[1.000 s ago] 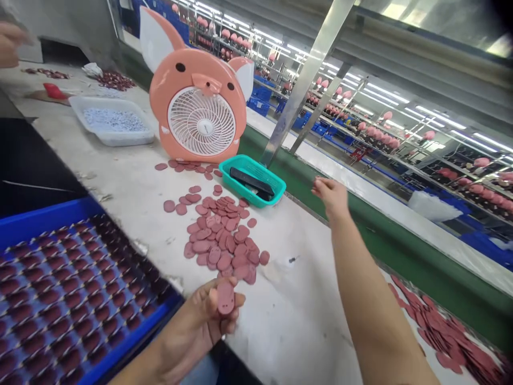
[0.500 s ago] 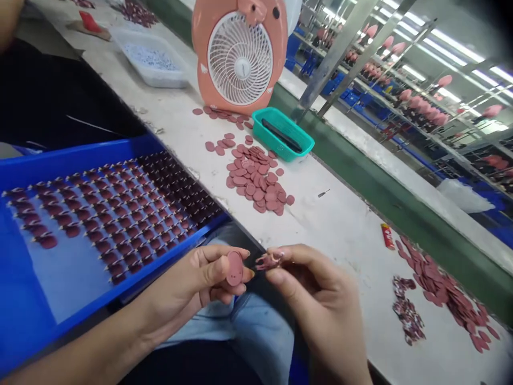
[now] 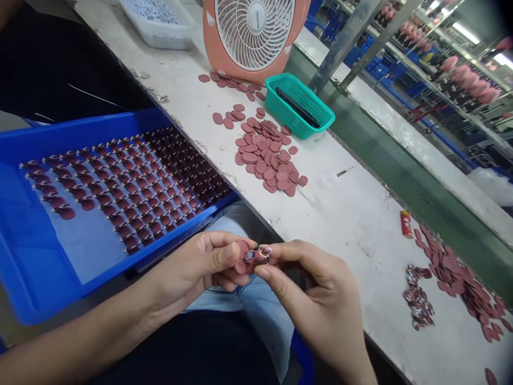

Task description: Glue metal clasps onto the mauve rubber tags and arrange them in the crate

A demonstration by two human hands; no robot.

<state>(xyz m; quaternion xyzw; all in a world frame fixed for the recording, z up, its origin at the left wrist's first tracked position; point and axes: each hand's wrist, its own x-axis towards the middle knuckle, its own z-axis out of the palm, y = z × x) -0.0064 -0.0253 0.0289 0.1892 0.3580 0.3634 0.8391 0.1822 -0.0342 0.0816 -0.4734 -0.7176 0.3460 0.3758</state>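
Between its thumb and fingers, my left hand (image 3: pixel 212 262) pinches a flat, dark-pink oval disc (image 3: pixel 241 266) with small holes. My right hand (image 3: pixel 312 289) pinches a small painted figure piece (image 3: pixel 262 255), brownish pink with white bits. The figure piece meets the face of the disc in front of my lap; whether it is seated in the holes I cannot tell. To the left, a blue tray (image 3: pixel 48 299) holds rows of small figures on oval bases. On the table lie a pile of similar discs (image 3: pixel 276 174) and a cluster of small figure pieces (image 3: pixel 417 299).
A green basket (image 3: pixel 286 115) with a black object stands by an orange fan (image 3: pixel 234 69). Farther back is a white tub (image 3: pixel 172 37). A thin pointed tool (image 3: pixel 345 171), a red-yellow cylinder (image 3: pixel 406 224) and more discs (image 3: pixel 460 272) lie rightward. Someone in dark clothing sits at left.
My right hand has brought the figure piece left against the disc; before, a gap lay between them. The view has tilted downward, with surroundings shifted up the picture.
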